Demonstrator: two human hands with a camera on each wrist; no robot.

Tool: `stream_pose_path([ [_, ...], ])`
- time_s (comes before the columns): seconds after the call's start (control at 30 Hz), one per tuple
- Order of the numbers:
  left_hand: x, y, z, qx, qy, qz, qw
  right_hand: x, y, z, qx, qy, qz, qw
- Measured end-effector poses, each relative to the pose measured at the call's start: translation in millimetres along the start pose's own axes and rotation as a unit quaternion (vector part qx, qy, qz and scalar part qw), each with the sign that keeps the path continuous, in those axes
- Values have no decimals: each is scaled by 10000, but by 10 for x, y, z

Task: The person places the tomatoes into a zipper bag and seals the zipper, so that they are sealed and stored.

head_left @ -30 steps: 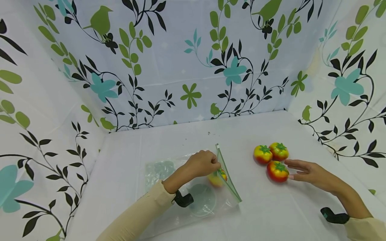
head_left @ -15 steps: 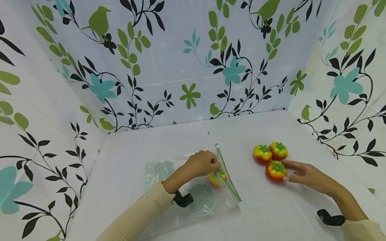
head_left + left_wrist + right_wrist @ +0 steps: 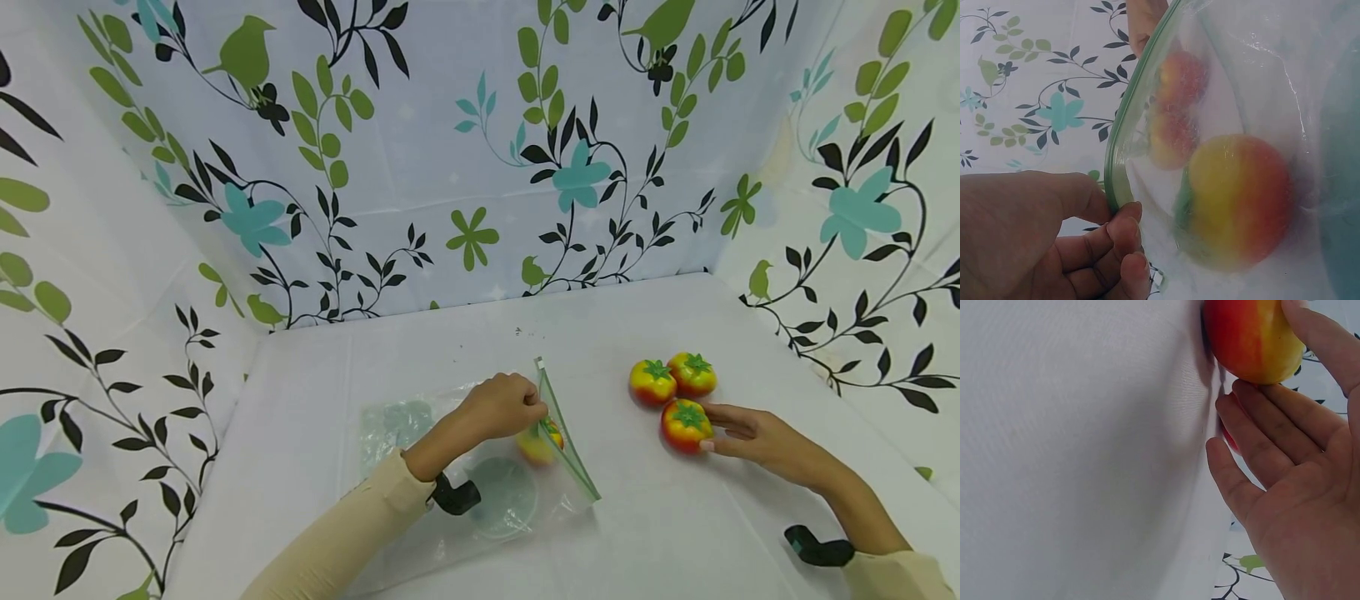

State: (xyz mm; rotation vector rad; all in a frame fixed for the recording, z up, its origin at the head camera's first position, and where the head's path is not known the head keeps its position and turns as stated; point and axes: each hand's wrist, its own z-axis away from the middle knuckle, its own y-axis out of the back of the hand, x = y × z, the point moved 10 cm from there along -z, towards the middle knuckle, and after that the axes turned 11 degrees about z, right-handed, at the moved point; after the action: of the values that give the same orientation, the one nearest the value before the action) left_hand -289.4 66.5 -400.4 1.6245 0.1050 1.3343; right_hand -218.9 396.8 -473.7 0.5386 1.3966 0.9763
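on the white table point(image 3: 660, 533), before leaf-printed curtains point(image 3: 427, 167), your left hand point(image 3: 501, 408) pinches a bag point(image 3: 551, 497); your right hand point(image 3: 765, 437), fingers apart, touches a fruit point(image 3: 686, 426).

I make it four red-and-yellow fruits point(image 3: 686, 427): three out on one white tabletop point(image 3: 645, 517), fourth inside clear zip bag point(image 3: 435, 533). Bags, just one; green zip strip point(image 3: 568, 440), one. Hands, I'm seeing two: one left hand point(image 3: 504, 408), one right hand point(image 3: 757, 435). Beige sleeves point(image 3: 341, 537), also two. Black wrist devices point(image 3: 819, 549), two again, one per arm.
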Motion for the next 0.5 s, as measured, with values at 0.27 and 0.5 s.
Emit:
stream_pose_path([
  [0.27, -1, 7, -11, -19, -5, -45, 10000, 26, -48, 1, -41, -62, -179, 9998],
  [0.5, 12, 13, 0, 9, -32, -59, 10000, 13, -40, -9, 28, -29, -187, 9998],
])
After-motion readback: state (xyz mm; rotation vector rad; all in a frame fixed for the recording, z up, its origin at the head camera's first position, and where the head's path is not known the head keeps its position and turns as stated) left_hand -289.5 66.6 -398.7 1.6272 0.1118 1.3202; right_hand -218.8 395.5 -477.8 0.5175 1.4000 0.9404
